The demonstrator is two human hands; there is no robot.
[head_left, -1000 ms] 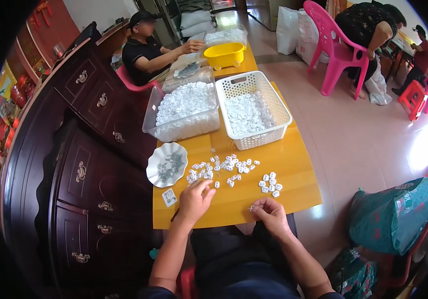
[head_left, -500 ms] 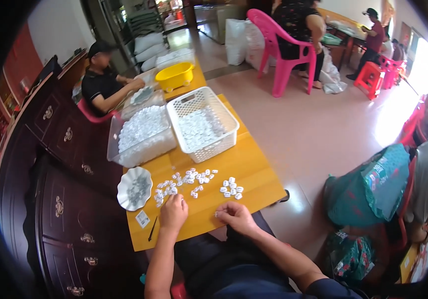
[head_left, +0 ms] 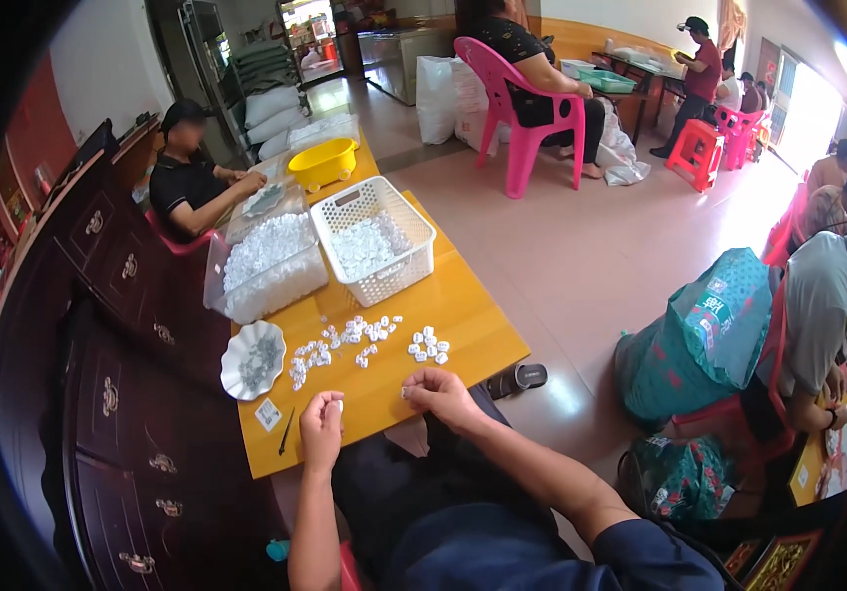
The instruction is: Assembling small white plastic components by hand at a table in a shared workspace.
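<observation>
Both hands rest at the near edge of the yellow bench (head_left: 463, 315). The left hand (head_left: 322, 428) pinches a small white piece (head_left: 338, 404); the right hand (head_left: 440, 391) is curled closed on another tiny white piece (head_left: 405, 392). More white pieces (head_left: 354, 340) lie scattered just beyond.

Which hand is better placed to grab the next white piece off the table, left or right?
Probably right. The right hand sits at the table edge just below the small cluster of white pieces, nearest to it. The left hand is lower, pinching a small white piece, farther from the larger scatter.
</observation>
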